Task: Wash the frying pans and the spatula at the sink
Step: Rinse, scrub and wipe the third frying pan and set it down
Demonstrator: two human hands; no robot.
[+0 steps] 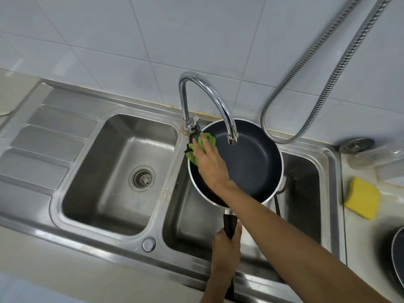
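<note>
The frying pan [247,165] is held up over the right bowl of the sink [328,162], tipped so its dark inside faces up. Its long handle [230,224] points straight back at the person. The left hand [227,252] is wrapped tight round that handle, close to the body.

The right hand [211,159] reaches across the pan to its far left edge. Its fingers are flat and press a green cloth [192,158] onto the rim. So the right hand is the one on the part being rubbed, and I think the next rub goes round the rim or down into the pan.

The tap [231,136] hangs just above the pan, so there is little room to lift. The left bowl [122,167] is next door. On the counter [363,237] to the right lie a yellow sponge [363,197] and a second pan [398,256].
</note>
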